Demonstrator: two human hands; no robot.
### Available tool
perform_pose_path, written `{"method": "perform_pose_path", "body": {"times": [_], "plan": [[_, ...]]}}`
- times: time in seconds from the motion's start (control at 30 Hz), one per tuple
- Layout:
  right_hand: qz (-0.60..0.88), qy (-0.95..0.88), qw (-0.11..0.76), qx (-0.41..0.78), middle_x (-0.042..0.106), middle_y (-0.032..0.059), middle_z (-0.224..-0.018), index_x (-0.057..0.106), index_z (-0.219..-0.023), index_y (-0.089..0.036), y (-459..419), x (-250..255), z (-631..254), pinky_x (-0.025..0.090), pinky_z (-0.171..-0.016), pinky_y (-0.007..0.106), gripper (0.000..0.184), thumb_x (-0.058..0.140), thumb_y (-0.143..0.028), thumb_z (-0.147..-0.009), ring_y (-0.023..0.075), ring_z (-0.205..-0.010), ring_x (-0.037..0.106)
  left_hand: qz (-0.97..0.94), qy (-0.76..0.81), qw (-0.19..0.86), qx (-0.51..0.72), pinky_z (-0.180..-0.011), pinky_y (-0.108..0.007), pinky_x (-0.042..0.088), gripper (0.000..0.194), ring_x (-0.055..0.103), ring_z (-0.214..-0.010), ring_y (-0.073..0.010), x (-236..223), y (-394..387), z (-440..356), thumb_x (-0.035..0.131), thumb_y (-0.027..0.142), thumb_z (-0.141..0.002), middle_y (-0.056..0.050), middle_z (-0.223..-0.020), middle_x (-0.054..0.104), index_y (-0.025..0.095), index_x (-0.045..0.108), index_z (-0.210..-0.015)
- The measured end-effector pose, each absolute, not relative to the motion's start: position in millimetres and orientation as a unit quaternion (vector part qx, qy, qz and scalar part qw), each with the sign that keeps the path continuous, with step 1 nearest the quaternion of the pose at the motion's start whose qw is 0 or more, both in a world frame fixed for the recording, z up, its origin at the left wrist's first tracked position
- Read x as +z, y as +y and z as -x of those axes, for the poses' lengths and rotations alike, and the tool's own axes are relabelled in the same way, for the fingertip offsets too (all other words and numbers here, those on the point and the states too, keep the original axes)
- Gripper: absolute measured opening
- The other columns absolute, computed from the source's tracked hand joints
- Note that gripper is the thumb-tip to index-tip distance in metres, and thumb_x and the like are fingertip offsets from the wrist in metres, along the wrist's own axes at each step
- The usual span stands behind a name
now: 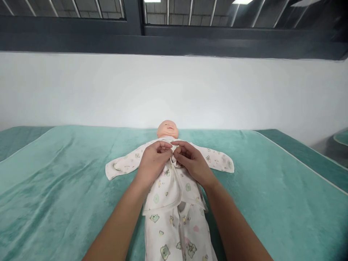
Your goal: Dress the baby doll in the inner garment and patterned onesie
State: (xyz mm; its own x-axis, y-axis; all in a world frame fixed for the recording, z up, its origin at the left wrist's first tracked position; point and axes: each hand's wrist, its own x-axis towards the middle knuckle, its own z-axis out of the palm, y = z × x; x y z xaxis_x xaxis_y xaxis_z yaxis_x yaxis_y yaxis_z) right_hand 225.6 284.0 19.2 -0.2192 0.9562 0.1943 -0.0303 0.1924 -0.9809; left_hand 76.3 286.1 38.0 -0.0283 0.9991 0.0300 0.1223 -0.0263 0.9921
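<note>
A baby doll lies on its back, its head toward the wall. It wears a white printed baby jacket with long sleeves stretched out to both sides. My left hand pinches the jacket's front edge at the upper chest. Opposite it, my right hand is closed on the other front edge, the fingertips of both hands nearly meeting. Whatever fastening lies between the fingers is too small to make out. Below the hands the jacket's front edges part, and matching printed trousers show beneath the hem.
A green plush blanket covers the bed, with wrinkles on the left. Behind it rises a white wall, topped by a dark window frame with bars outside. Part of a green object shows at the far right.
</note>
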Motion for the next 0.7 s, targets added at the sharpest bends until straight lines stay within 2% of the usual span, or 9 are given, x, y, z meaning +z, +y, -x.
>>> {"method": "perform_pose_path", "body": {"times": [0.13, 0.27, 0.57, 0.7], "plan": [[0.428, -0.552, 0.52, 0.491, 0.055, -0.0038, -0.071, 0.064, -0.102, -0.022, 287, 17, -223, 0.04, -0.056, 0.025, 0.025, 0.066, -0.034, -0.08, 0.0098, -0.058, 0.049, -0.502, 0.493, 0.505, 0.499, -0.063, -0.026, 0.044, 0.022, 0.061, -0.066, -0.0152, 39, 286, -75, 0.067, 0.025, -0.071, -0.004, -0.078, 0.069, 0.017, 0.07, -0.092], [0.457, -0.533, 0.518, 0.49, 0.056, -0.004, -0.063, 0.066, -0.095, -0.02, 289, 16, -222, 0.038, -0.053, 0.024, 0.023, 0.069, -0.035, -0.078, 0.0097, -0.054, 0.048, -0.498, 0.476, 0.527, 0.497, -0.07, -0.029, 0.046, 0.028, 0.066, -0.076, -0.0188, 39, 286, -74, 0.068, 0.029, -0.073, -0.006, -0.085, 0.072, 0.017, 0.07, -0.099], [0.444, -0.511, 0.522, 0.519, 0.057, -0.0045, -0.057, 0.067, -0.086, -0.018, 293, 16, -225, 0.035, -0.051, 0.023, 0.018, 0.072, -0.032, -0.075, 0.0086, -0.051, 0.046, -0.554, 0.493, 0.44, 0.506, -0.07, -0.026, 0.044, 0.019, 0.061, -0.074, -0.0148, 30, 289, -76, 0.065, 0.03, -0.079, -0.002, -0.083, 0.068, 0.019, 0.066, -0.095], [0.44, -0.512, 0.518, 0.525, 0.057, -0.0044, -0.059, 0.067, -0.083, -0.018, 294, 16, -226, 0.035, -0.051, 0.023, 0.016, 0.072, -0.03, -0.073, 0.0083, -0.053, 0.047, -0.556, 0.493, 0.434, 0.509, -0.069, -0.025, 0.043, 0.018, 0.058, -0.071, -0.0128, 28, 290, -76, 0.062, 0.029, -0.081, -0.001, -0.081, 0.065, 0.019, 0.065, -0.096]]}}
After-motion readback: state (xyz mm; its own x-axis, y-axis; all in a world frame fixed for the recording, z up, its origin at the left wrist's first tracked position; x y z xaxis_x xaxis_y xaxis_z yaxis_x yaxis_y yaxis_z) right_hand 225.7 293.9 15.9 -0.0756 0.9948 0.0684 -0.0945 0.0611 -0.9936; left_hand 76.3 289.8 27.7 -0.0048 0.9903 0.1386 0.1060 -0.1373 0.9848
